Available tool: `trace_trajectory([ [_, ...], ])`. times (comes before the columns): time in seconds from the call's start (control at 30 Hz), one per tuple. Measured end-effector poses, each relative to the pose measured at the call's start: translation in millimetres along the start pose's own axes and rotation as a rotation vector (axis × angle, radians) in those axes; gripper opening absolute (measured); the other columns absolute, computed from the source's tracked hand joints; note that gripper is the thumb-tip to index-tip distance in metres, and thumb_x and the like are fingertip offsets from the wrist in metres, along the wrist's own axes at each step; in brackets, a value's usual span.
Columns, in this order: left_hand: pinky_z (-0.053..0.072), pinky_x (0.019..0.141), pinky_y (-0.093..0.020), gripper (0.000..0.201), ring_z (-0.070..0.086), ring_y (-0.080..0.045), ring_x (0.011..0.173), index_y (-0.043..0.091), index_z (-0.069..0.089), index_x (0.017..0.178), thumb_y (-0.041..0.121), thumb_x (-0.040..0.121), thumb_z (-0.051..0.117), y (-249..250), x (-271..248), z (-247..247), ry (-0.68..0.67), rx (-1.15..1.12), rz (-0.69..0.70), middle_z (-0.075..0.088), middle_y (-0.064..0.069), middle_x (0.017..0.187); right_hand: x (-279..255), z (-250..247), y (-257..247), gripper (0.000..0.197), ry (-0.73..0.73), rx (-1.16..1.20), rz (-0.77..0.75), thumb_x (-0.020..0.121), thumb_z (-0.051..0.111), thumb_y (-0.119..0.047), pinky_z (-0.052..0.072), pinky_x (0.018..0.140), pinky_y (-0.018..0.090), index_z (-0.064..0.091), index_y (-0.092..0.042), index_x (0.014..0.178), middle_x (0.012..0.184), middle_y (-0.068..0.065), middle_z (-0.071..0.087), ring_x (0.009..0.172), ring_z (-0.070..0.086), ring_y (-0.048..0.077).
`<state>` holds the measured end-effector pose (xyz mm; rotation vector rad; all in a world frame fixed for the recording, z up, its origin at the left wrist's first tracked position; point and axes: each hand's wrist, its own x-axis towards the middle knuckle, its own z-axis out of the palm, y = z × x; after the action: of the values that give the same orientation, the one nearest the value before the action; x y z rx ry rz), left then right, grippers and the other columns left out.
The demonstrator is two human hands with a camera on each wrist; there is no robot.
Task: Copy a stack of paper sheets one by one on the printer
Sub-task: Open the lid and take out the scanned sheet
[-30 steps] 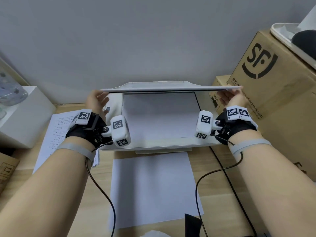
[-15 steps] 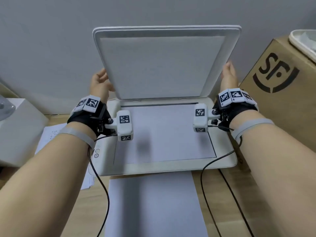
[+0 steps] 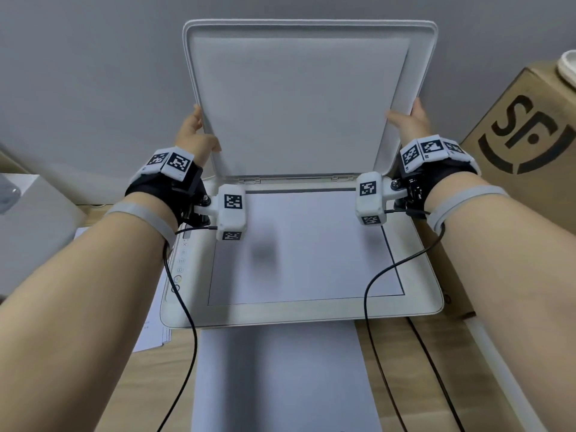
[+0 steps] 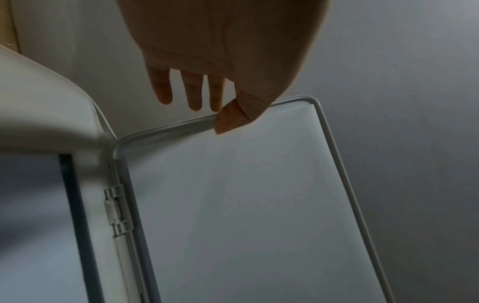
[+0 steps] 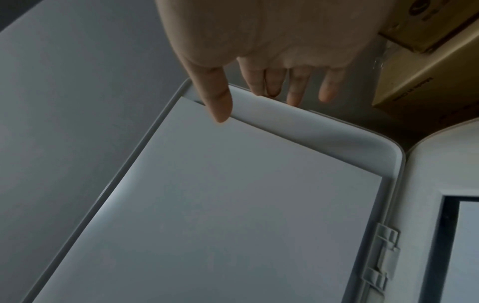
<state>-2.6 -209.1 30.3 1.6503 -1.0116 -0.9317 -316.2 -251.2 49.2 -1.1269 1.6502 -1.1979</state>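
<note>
The white printer (image 3: 299, 314) sits on the wooden desk with its scanner lid (image 3: 302, 98) raised nearly upright against the wall. A white sheet (image 3: 311, 244) lies flat on the glass. My left hand (image 3: 201, 130) pinches the lid's left edge, thumb on the inner face and fingers behind, as the left wrist view shows on the lid (image 4: 246, 205) under my left hand (image 4: 220, 106). My right hand (image 3: 405, 116) holds the right edge the same way; the right wrist view shows my right hand (image 5: 246, 98) at the lid (image 5: 233, 205) rim.
A blank sheet (image 3: 280, 375) lies on the desk in front of the printer. A stack of printed sheets (image 3: 149, 335) shows at the left, partly under my arm. A cardboard box (image 3: 523, 135) stands close on the right, a white box (image 3: 37, 219) on the left.
The lid has swung up from nearly level to almost upright, with both hands rising along its side edges. Over the last half second it has barely moved.
</note>
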Motion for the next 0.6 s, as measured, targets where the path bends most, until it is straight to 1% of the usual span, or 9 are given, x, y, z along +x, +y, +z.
trace_trajectory([
  [0.03,0.042,0.098,-0.025,0.081,0.037,-0.019,0.132,0.027,0.024,0.150,-0.009,0.081,0.046,1,-1,-1,0.012,0.038,-0.016,0.030,0.000,0.152,-3,0,0,0.074,0.003,-0.025,0.004,0.091,0.056,-0.017,0.018,0.116,0.034,0.013,-0.011,0.151,0.158,0.004,0.011,0.144,0.019,0.019],
  [0.07,0.037,0.107,-0.033,0.082,0.034,-0.022,0.136,0.028,0.023,0.151,-0.006,0.081,0.049,2,-4,-3,0.021,0.076,-0.029,0.025,-0.001,0.154,-8,0,1,0.073,0.005,-0.052,0.012,0.091,0.057,-0.016,0.017,0.117,0.034,0.014,-0.009,0.150,0.159,0.004,0.007,0.145,0.015,0.019],
  [0.1,0.034,0.110,-0.038,0.082,0.032,-0.024,0.137,0.027,0.020,0.151,-0.003,0.082,0.051,2,-7,-4,0.026,0.106,-0.041,0.022,-0.003,0.155,-13,0,2,0.073,0.005,-0.068,0.016,0.091,0.057,-0.016,0.016,0.117,0.034,0.015,-0.009,0.150,0.159,0.004,0.006,0.145,0.014,0.019],
  [0.23,0.030,0.113,-0.042,0.083,0.030,-0.027,0.138,0.020,0.015,0.152,0.001,0.082,0.055,-8,-34,-7,0.059,0.150,-0.058,0.018,-0.010,0.156,-45,3,14,0.069,-0.029,-0.116,0.006,0.089,0.060,-0.014,0.026,0.110,0.032,0.023,-0.009,0.148,0.155,0.004,0.019,0.140,0.027,0.021],
  [0.3,0.027,0.114,-0.043,0.084,0.028,-0.029,0.140,0.020,0.016,0.152,0.001,0.081,0.057,-20,-52,-9,0.023,0.172,-0.074,0.018,-0.010,0.157,-61,2,25,0.069,-0.095,-0.256,0.014,0.088,0.063,-0.017,0.028,0.109,0.034,0.028,-0.009,0.146,0.152,0.008,0.026,0.138,0.031,0.024],
  [0.4,0.025,0.114,-0.036,0.078,0.026,-0.027,0.141,0.018,0.022,0.150,0.000,0.083,0.059,-41,-82,-10,-0.066,0.261,-0.065,0.022,-0.010,0.156,-84,-4,41,0.065,-0.181,-0.482,0.054,0.084,0.069,-0.024,0.035,0.108,0.037,0.039,-0.009,0.140,0.144,0.012,0.039,0.130,0.041,0.028],
  [0.5,0.020,0.116,-0.040,0.077,0.021,-0.027,0.143,0.018,0.026,0.149,0.009,0.084,0.066,-63,-103,-14,-0.167,0.523,-0.035,0.019,-0.012,0.156,-103,-12,55,0.058,-0.229,-0.649,0.110,0.083,0.069,-0.024,0.039,0.103,0.035,0.046,-0.005,0.133,0.138,0.014,0.046,0.125,0.046,0.029],
  [0.53,0.017,0.117,-0.042,0.080,0.015,-0.028,0.145,0.020,0.025,0.150,0.017,0.083,0.070,-70,-106,-16,-0.192,0.641,-0.037,0.014,-0.013,0.157,-108,-15,60,0.058,-0.249,-0.722,0.131,0.084,0.069,-0.026,0.039,0.103,0.036,0.046,-0.005,0.132,0.137,0.015,0.046,0.125,0.046,0.030],
  [0.6,0.011,0.118,-0.047,0.087,0.003,-0.031,0.147,0.025,0.023,0.150,0.034,0.079,0.074,-85,-111,-20,-0.238,0.855,-0.052,0.006,-0.015,0.159,-117,-21,70,0.060,-0.286,-0.858,0.171,0.083,0.069,-0.033,0.038,0.104,0.042,0.046,-0.006,0.132,0.141,0.016,0.039,0.126,0.044,0.034],
])
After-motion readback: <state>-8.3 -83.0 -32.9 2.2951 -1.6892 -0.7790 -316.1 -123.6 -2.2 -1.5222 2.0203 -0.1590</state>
